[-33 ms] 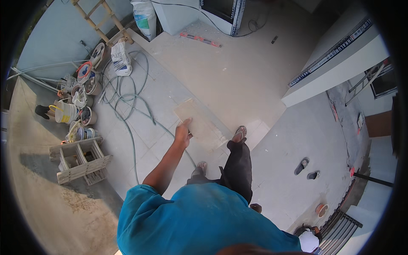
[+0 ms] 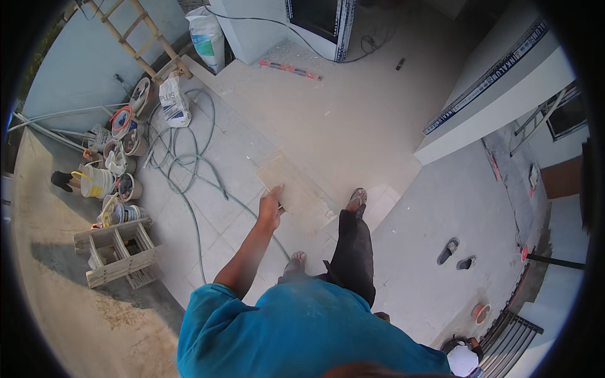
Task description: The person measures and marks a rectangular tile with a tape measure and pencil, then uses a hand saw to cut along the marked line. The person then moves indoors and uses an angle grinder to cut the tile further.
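My left hand (image 2: 271,206) is closed on the near left edge of a long beige tile (image 2: 299,192), its thumb lying over the top face. The tile is held out in front of my legs, above the floor step, with its far end tilted to the upper left. Beside my right hip, a small brown patch that looks like part of my right hand (image 2: 382,316) shows past the blue shirt. Its fingers are hidden. My right foot (image 2: 357,198) stands on the raised floor, the left foot (image 2: 298,257) on the lower tiles.
A green hose (image 2: 196,151) lies coiled at left and runs toward my feet. Buckets (image 2: 97,181) and a wooden step stool (image 2: 123,255) line the left side. A red spirit level (image 2: 290,70) lies ahead. Sandals (image 2: 447,250) rest at right; a person (image 2: 463,359) is at lower right.
The view has shifted slightly, so the surroundings at left and ahead sit a little lower. My left hand still holds the tile in nearly the same place.
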{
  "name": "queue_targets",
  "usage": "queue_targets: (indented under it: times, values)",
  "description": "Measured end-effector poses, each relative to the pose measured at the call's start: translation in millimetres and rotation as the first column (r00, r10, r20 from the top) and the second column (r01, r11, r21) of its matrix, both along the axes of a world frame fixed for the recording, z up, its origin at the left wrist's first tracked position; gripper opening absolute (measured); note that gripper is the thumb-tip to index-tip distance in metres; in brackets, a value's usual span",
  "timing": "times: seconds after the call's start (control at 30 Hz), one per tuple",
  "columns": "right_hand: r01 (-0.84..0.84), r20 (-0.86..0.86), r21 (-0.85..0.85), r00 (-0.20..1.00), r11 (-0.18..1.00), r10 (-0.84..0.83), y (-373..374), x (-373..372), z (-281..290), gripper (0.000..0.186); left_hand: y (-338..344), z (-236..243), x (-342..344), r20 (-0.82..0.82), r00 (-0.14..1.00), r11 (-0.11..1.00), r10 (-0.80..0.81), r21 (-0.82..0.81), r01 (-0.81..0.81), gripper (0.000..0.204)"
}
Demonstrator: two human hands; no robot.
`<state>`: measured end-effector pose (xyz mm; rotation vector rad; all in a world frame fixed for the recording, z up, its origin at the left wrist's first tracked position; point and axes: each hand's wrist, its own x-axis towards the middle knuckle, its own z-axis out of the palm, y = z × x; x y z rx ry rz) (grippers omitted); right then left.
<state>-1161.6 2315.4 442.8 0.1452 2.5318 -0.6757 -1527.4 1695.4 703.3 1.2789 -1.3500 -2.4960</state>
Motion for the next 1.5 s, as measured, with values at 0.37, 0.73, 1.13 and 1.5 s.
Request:
queue_targets:
  times: [0.37, 0.73, 1.13, 1.5]
  values:
    - [0.188, -0.239, -0.221, 0.941, 0.957, -0.24, -62, -714, 169, 0.03, 61, 66, -289, 0.102, 0.991, 0.996, 0.083, -0.043, -0.079, 0.059]
    - [-0.175, -0.511, -0.315, 0.86, 0.933, -0.011, -164, -1106, 267, 0.026, 49, 81, -574, -0.145, 0.986, 0.996, 0.083, -0.031, -0.089, 0.061]
    - [0.726, 0.328, -0.059, 0.663, 0.686, -0.673, -30, -1047, 148, 0.004, 110, 128, -1038, -0.167, 0.902, 0.91, -0.399, -0.19, 0.367, 0.058]
    - [0.63, 0.257, -0.237, 0.775, 0.739, -0.578, 88, -1436, 124, 0.012, 216, 108, -1271, 0.028, 0.985, 0.946, -0.169, -0.275, 0.17, 0.068]
